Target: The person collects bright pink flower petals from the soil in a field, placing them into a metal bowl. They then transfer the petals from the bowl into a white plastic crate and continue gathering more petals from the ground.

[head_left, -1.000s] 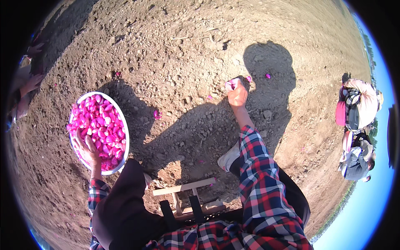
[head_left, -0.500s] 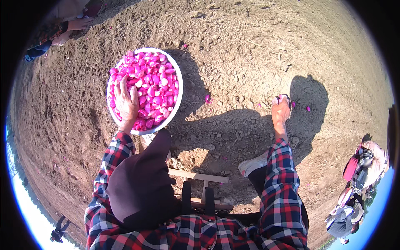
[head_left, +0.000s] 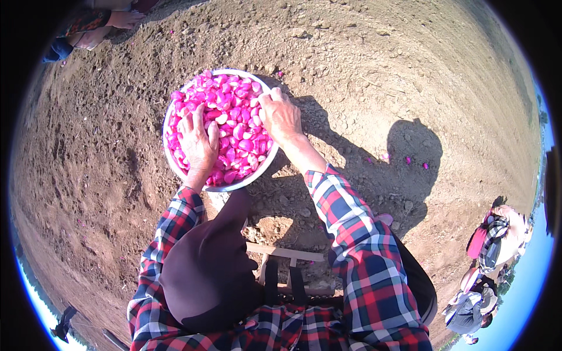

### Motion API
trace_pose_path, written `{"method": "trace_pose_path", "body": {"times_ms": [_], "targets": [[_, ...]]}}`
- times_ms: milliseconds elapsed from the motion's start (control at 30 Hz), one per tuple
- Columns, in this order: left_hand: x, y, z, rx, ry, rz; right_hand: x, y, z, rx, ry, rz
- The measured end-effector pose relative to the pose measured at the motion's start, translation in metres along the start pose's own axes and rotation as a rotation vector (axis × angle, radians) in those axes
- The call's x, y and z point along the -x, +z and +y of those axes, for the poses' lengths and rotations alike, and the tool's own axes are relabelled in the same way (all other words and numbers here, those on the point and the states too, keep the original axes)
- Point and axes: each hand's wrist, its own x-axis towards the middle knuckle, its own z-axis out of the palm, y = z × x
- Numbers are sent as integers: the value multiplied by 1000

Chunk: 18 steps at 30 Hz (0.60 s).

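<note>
A round white basin (head_left: pixel 275 153) stands on the soil in front of me, heaped with bright pink cloves (head_left: pixel 234 120) that look like coated garlic. My left hand (head_left: pixel 199 140) lies on the heap at its left side, thumb and fingers apart, touching the cloves. At the upper right rim is my right hand (head_left: pixel 283 119), its fingers curled in over the edge of the basin. Those fingertips are partly hidden, so what they grip cannot be made out.
Several loose pink cloves (head_left: pixel 408 159) lie on the soil at the right, within my shadow. A low wooden frame (head_left: pixel 284 251) stands beneath me. One person's hand (head_left: pixel 124 19) shows at the upper left; other people (head_left: pixel 497 240) are bent over at the far right.
My right hand has swung from the soil on the right, where it held something pink and white, to the basin's rim. The left hand stays on the cloves.
</note>
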Motion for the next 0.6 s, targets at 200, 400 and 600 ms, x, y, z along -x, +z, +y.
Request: {"method": "trace_pose_path", "body": {"times_ms": [200,400,600], "targets": [[0,8,-10,30,47,9,12,8,8,-195,52,84],[0,9,-14,-2,62,20,91,-25,75,-988,321,168],[-1,9,-13,60,59,-6,165,-33,202,-94,620,157]]}}
